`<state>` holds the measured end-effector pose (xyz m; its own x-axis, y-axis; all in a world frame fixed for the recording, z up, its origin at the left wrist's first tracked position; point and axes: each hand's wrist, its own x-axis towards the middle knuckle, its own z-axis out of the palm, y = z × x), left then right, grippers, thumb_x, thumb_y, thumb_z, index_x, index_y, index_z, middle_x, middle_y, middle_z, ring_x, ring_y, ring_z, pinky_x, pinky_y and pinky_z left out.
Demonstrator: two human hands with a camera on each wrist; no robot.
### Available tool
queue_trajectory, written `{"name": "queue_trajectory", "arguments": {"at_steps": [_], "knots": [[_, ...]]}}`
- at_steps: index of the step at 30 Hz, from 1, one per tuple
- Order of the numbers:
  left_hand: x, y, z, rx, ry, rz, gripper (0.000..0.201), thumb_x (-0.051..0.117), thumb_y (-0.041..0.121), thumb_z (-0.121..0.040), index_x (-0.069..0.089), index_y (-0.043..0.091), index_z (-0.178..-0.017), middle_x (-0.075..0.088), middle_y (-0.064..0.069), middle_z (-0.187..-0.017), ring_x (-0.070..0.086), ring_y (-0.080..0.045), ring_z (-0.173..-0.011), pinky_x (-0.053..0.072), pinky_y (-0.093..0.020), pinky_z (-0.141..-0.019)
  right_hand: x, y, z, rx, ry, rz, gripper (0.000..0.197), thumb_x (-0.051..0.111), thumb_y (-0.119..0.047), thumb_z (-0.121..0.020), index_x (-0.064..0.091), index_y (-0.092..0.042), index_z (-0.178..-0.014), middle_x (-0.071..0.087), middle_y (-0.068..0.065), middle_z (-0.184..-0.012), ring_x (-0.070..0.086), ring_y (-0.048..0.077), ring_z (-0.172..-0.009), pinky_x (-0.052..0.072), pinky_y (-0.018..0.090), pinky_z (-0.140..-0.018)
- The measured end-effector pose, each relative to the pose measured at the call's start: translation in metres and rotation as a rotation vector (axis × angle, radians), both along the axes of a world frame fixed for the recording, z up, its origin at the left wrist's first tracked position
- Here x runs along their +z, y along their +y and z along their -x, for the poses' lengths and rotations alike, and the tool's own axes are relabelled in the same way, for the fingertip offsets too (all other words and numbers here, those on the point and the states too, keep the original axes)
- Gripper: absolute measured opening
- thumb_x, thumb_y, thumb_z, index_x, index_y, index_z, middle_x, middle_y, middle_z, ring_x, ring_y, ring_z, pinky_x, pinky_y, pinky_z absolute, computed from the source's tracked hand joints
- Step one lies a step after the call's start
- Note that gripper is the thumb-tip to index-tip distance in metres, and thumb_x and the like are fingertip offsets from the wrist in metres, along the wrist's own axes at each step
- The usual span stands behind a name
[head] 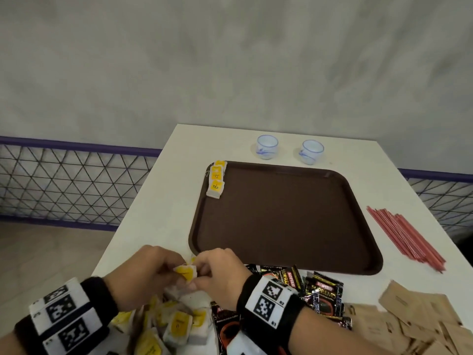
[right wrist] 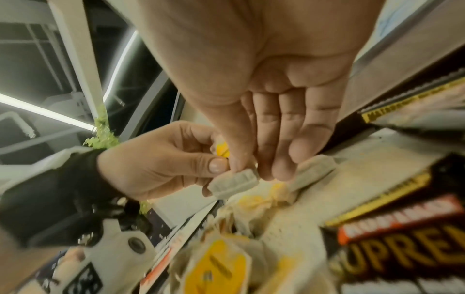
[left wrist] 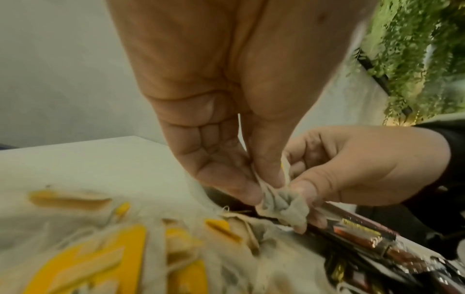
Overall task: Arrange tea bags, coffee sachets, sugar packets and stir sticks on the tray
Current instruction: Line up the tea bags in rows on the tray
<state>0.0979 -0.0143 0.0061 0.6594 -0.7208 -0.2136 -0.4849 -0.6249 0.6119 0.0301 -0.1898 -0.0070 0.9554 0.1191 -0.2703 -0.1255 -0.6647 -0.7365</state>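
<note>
Both hands meet over the tea bag pile (head: 169, 326) at the table's near edge. My left hand (head: 151, 272) and right hand (head: 217, 272) pinch one yellow-tagged tea bag (head: 186, 272) between them. In the left wrist view the left fingers (left wrist: 241, 191) and right thumb (left wrist: 304, 191) squeeze the tea bag's (left wrist: 284, 206) grey pouch. The right wrist view shows the same tea bag (right wrist: 234, 183) held by both hands. The brown tray (head: 289, 216) carries a short row of tea bags (head: 216, 181) at its far left corner. Black coffee sachets (head: 322, 293) lie beside my right wrist.
Red stir sticks (head: 404, 237) lie right of the tray. Brown sugar packets (head: 419, 324) are heaped at the near right. Two small white cups (head: 267, 146) (head: 311, 151) stand behind the tray. A mesh railing (head: 71, 180) runs left of the table.
</note>
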Motion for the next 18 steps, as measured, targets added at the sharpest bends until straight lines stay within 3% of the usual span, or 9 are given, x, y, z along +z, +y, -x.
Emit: {"name": "queue_trajectory", "arguments": {"at_steps": [3,6,8,11,14,18], "knots": [[0.013,-0.002,-0.004,0.063,0.072,0.147,0.017,0.074,0.011,-0.079,0.068,0.026,-0.073,0.068,0.007,-0.066,0.058,-0.004,-0.060,0.046,-0.017,-0.058,0.004,-0.006,-0.005,-0.103,-0.039,-0.159,0.010,0.074,-0.028,-0.079,0.068,-0.019,-0.082,0.070,0.004,-0.080,0.064,0.020,-0.082,0.053,0.038,-0.087],[0.024,-0.016,-0.009,0.084,0.123,0.282,0.017,0.072,0.011,-0.081,0.067,0.026,-0.073,0.065,0.002,-0.058,0.055,-0.003,-0.051,0.042,-0.013,-0.051,0.011,-0.018,-0.012,-0.165,-0.066,-0.294,0.012,0.075,-0.025,-0.079,0.066,-0.016,-0.078,0.068,0.009,-0.076,0.060,0.014,-0.068,0.054,0.038,-0.072],[0.028,-0.028,-0.015,0.133,0.173,0.345,0.012,0.071,0.014,-0.082,0.068,0.022,-0.074,0.064,0.000,-0.058,0.056,-0.005,-0.051,0.042,-0.016,-0.049,0.015,-0.028,-0.017,-0.206,-0.059,-0.398,0.014,0.074,-0.019,-0.082,0.062,-0.014,-0.076,0.064,0.013,-0.074,0.058,0.019,-0.065,0.054,0.039,-0.062],[0.030,-0.045,-0.024,0.212,0.280,0.484,0.005,0.071,0.018,-0.082,0.071,0.015,-0.078,0.066,-0.006,-0.065,0.059,-0.013,-0.055,0.048,-0.023,-0.050,0.024,-0.042,-0.024,-0.249,-0.040,-0.579,0.018,0.067,-0.005,-0.087,0.056,-0.015,-0.078,0.062,0.018,-0.075,0.059,0.022,-0.058,0.049,0.026,-0.048],[0.028,-0.065,-0.034,0.254,0.217,0.525,0.005,0.067,0.015,-0.086,0.071,0.019,-0.086,0.065,-0.006,-0.067,0.057,-0.010,-0.055,0.051,-0.027,-0.052,0.030,-0.056,-0.036,-0.302,-0.050,-0.678,0.015,0.068,-0.002,-0.086,0.056,-0.011,-0.085,0.062,0.013,-0.073,0.061,0.013,-0.054,0.048,0.020,-0.042],[0.027,-0.088,-0.046,0.268,0.125,0.543,0.014,0.067,0.007,-0.085,0.069,0.020,-0.092,0.064,-0.005,-0.087,0.062,-0.015,-0.060,0.054,-0.028,-0.052,0.027,-0.072,-0.055,-0.363,-0.013,-0.692,0.017,0.071,-0.001,-0.083,0.060,-0.012,-0.090,0.061,0.004,-0.068,0.058,0.010,-0.052,0.049,0.020,-0.044]]}}
